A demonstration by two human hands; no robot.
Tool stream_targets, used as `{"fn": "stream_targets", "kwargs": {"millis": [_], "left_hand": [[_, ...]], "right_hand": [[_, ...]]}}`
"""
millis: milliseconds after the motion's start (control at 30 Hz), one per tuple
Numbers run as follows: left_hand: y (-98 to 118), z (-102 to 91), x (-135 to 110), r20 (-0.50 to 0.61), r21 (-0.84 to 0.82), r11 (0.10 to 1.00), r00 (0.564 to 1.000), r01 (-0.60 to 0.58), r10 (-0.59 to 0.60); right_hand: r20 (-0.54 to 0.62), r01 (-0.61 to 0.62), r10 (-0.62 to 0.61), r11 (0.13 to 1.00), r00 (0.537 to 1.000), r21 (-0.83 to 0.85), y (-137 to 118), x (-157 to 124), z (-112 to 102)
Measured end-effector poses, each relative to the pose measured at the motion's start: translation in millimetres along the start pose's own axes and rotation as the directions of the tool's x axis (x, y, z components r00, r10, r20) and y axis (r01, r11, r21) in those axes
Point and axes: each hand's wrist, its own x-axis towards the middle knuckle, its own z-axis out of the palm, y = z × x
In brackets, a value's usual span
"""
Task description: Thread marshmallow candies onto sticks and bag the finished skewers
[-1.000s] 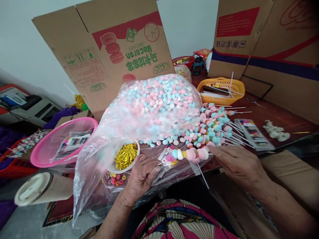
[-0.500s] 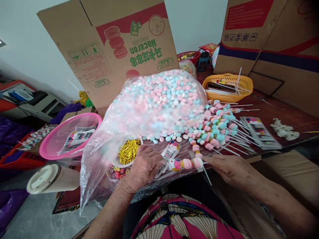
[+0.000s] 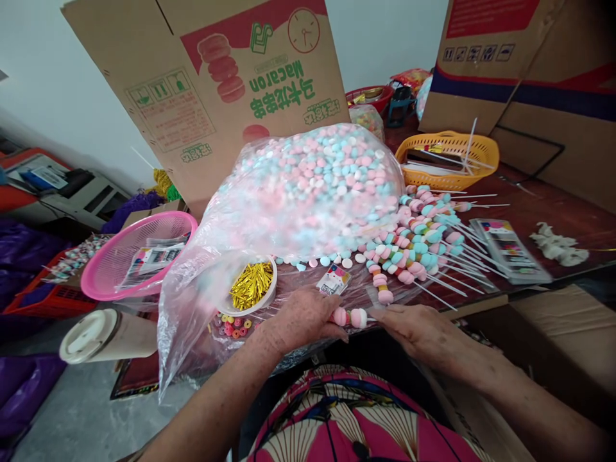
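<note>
Between my hands lies a marshmallow skewer with pink and white pieces at its right end. My left hand is closed over its left part, hiding that end. At the right, my right hand pinches the stick close to the last marshmallow. Just above my left hand is a small printed bag. To its left stands a white bowl of gold twist ties, with ring-shaped candies below it. Several other skewers are piled beyond my right hand, their white sticks pointing right.
A big clear bag of marshmallows fills the middle, before a cardboard box. Around it are a yellow basket, a stack of printed bags, a crumpled white glove-like item, a pink basket and a lidded cup.
My left hand has moved right and closed over the skewer's left part, covering the printed wrapping there. The skewer now lies further left. My right hand has shifted slightly left, and the view has turned a little.
</note>
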Motion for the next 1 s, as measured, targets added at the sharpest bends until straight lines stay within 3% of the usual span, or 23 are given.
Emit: {"fn": "stream_targets", "kwargs": {"millis": [100, 200, 233, 267, 300, 333, 367, 400, 433, 467, 500, 533, 567, 600, 667, 767, 900, 1000], "left_hand": [[7.5, -9.5, 10.2, -0.043, -0.053, 0.998, 0.998, -0.039, 0.037], [19.3, -26.0, 5.1, -0.223, -0.129, 0.987, 0.972, -0.099, 0.069], [22.7, -29.7, -0.6, -0.329, -0.180, 0.980, 0.944, -0.089, 0.025], [25.2, -31.3, -7.4, -0.475, -0.265, 0.962, 0.878, -0.071, -0.066], [26.3, -30.6, -14.4, -0.631, -0.395, 0.918, 0.737, -0.038, -0.242], [26.1, -27.9, -20.7, -0.731, -0.556, 0.831, 0.495, -0.033, -0.470], [24.6, -23.9, -25.6, -0.708, -0.698, 0.709, 0.249, -0.101, -0.661], [22.1, -19.9, -28.7, -0.555, -0.831, 0.523, 0.239, -0.186, -0.797], [19.1, -16.7, -29.9, -0.379, -0.916, 0.305, 0.313, -0.262, -0.871], [15.8, -15.3, -29.4, -0.238, -0.945, 0.108, 0.421, -0.309, -0.875], [12.6, -16.0, -27.7, -0.144, -0.944, -0.046, 0.535, -0.326, -0.833], [9.8, -18.7, -25.5, -0.106, -0.929, -0.138, 0.606, -0.342, -0.788], [7.4, -22.8, -23.1, -0.104, -0.914, -0.180, 0.637, -0.365, -0.764], [5.7, -27.4, -20.9, -0.115, -0.901, -0.191, 0.638, -0.390, -0.761], [4.9, -33.9, -17.6, -0.117, -0.887, -0.192, 0.608, -0.419, -0.786], [11.0, -28.9, -14.1, -0.019, -0.876, -0.265, 0.580, -0.402, -0.815], [21.3, -8.2, -11.3, 0.088, -0.865, -0.341, 0.559, -0.368, -0.825], [15.8, -6.8, -16.2, 0.066, -0.894, -0.318, 0.609, -0.316, -0.791]], "right_hand": [[0.032, 0.019, -0.025, 0.985, 0.999, 0.174, -3.4, 9.9, 13.4], [0.019, -0.038, 0.033, 0.889, 0.999, 0.456, -5.1, 16.7, 28.0], [0.019, -0.071, 0.072, 0.840, 0.997, 0.538, -6.0, 17.6, 31.6], [0.028, -0.106, 0.112, 0.787, 0.993, 0.607, -7.6, 18.0, 34.0], [0.045, -0.139, 0.146, 0.734, 0.988, 0.665, -10.4, 18.1, 35.1], [0.080, -0.169, 0.162, 0.672, 0.984, 0.721, -14.5, 18.1, 35.2], [0.127, -0.197, 0.158, 0.600, 0.979, 0.775, -19.9, 18.3, 34.5], [0.178, -0.223, 0.134, 0.526, 0.975, 0.821, -26.5, 18.7, 33.4], [0.228, -0.246, 0.095, 0.459, 0.969, 0.854, -33.8, 19.3, 32.3], [0.275, -0.269, 0.046, 0.406, 0.960, 0.873, -41.3, 20.2, 31.5], [0.315, -0.292, 0.001, 0.375, 0.949, 0.880, -48.4, 21.2, 31.3], [0.347, -0.311, -0.035, 0.367, 0.937, 0.877, -54.8, 22.2, 31.7], [0.360, -0.313, -0.055, 0.385, 0.931, 0.868, -60.1, 23.2, 32.6], [0.353, -0.298, -0.059, 0.419, 0.934, 0.858, -64.2, 24.1, 33.9], [0.270, -0.218, -0.032, 0.506, 0.962, 0.835, -69.3, 25.7, 36.4], [0.109, -0.086, 0.001, 0.613, 0.994, 0.785, -73.2, 28.5, 39.7], [0.098, -0.083, 0.008, 0.609, 0.995, 0.789, -77.1, 32.2, 46.3], [0.120, -0.119, 0.037, 0.571, 0.992, 0.813, -76.8, 32.7, 48.4]]}}
